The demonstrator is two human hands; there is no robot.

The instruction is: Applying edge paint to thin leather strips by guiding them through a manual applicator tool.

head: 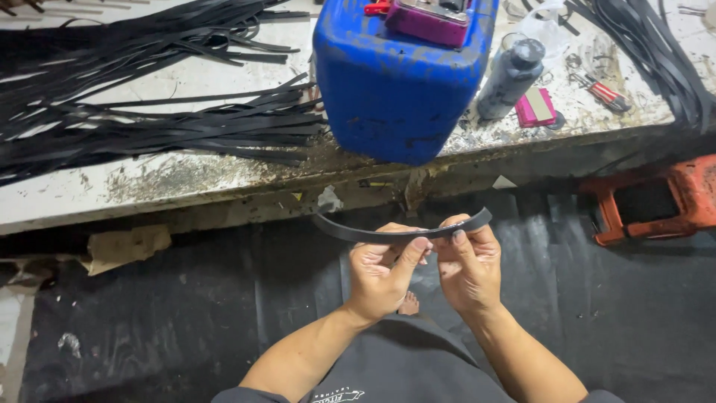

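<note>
A short black strip (350,232), flat and slightly curved, is held level in front of me by both hands. My left hand (382,272) pinches its middle with thumb and fingers. My right hand (470,265) grips it just to the right, with the strip's right end (481,218) sticking out past the fingers. The strip's left end hangs free below the workbench edge (224,198). Both hands are close together, almost touching.
A worn white workbench carries a big heap of long black strips (134,112) at left, a blue plastic jerrycan (395,89) in the middle, a grey bottle (511,75), a small pink block (535,107) and pliers (604,91). An orange stool (656,198) stands at right on the dark floor.
</note>
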